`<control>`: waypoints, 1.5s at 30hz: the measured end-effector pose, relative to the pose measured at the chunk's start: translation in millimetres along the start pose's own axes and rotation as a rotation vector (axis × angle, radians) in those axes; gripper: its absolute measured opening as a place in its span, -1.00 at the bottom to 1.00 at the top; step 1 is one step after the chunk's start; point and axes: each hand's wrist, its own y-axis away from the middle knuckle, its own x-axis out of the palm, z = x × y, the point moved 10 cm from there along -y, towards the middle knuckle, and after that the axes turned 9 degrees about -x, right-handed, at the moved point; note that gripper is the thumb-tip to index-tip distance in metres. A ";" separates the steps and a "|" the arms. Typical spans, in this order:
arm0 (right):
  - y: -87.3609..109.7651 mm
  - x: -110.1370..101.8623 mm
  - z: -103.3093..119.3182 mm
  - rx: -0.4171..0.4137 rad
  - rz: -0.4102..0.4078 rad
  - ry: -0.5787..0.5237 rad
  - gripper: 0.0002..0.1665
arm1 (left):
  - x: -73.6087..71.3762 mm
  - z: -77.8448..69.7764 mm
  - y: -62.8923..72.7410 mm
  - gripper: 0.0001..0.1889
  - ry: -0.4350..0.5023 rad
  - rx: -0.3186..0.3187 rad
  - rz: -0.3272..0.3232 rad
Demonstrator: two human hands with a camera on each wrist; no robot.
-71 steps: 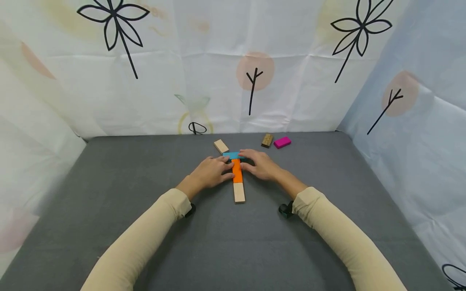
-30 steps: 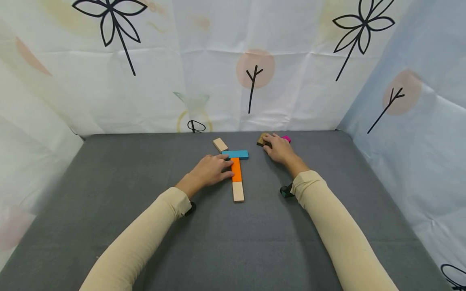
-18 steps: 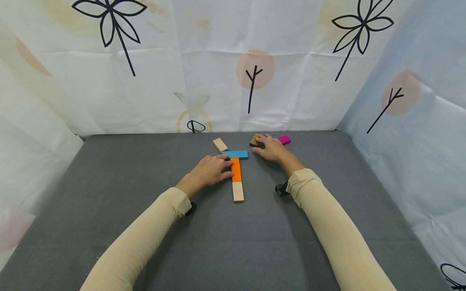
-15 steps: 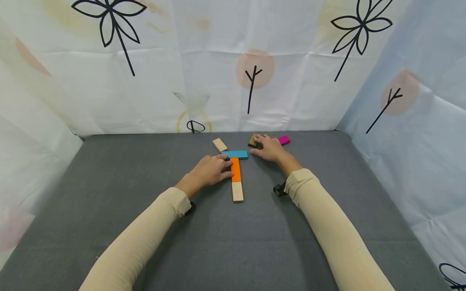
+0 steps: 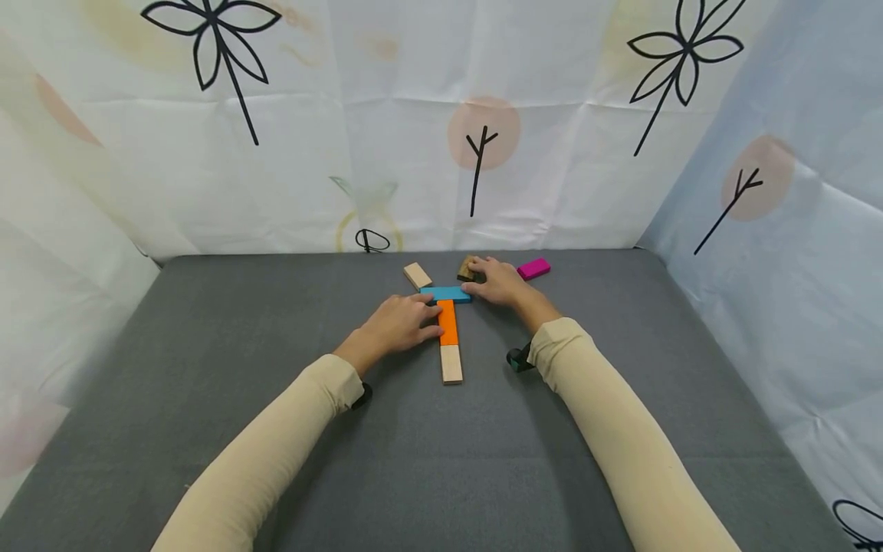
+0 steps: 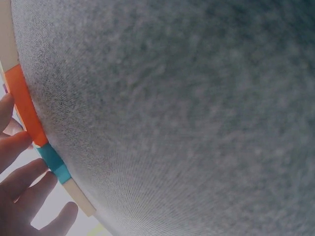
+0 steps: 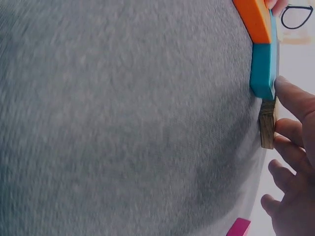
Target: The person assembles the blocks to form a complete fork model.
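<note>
My left hand (image 5: pixel 395 325) lies with relaxed, spread fingers along the left side of the orange block (image 5: pixel 448 322), a fingertip reaching the blue block (image 5: pixel 447 294). The blue block lies crosswise at the orange block's far end. My right hand (image 5: pixel 498 282) holds a dark brown wooden block (image 5: pixel 466 268) between thumb and fingers, behind the blue block's right end. In the right wrist view, the brown block (image 7: pixel 267 123) sits right at the blue block's corner (image 7: pixel 261 73), the thumb beside that corner. Part of the brown block is hidden by the fingers.
A pale wooden block (image 5: pixel 451 365) continues the orange block's line toward me. Another pale block (image 5: pixel 417 275) slants away from the blue block's left end. A magenta block (image 5: pixel 534 268) lies right of my right hand. A white patterned cloth (image 5: pixel 414 123) rises behind the grey table (image 5: pixel 441 468).
My right hand left the blue block, reached the brown block and slid it left toward the blue block's right end. My left hand stayed by the orange block.
</note>
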 end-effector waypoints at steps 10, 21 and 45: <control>-6.7 5.6 17.5 -0.050 0.008 -0.031 -0.39 | -0.3 1.8 -0.1 -0.48 0.020 -0.003 0.000; -11.6 9.0 31.3 -0.105 0.005 -0.023 -0.45 | -0.7 1.6 -1.1 -0.49 0.022 0.001 -0.001; -16.2 11.9 29.7 -0.094 -0.024 -0.092 -0.45 | 1.6 3.3 -1.6 -0.47 0.011 -0.017 0.020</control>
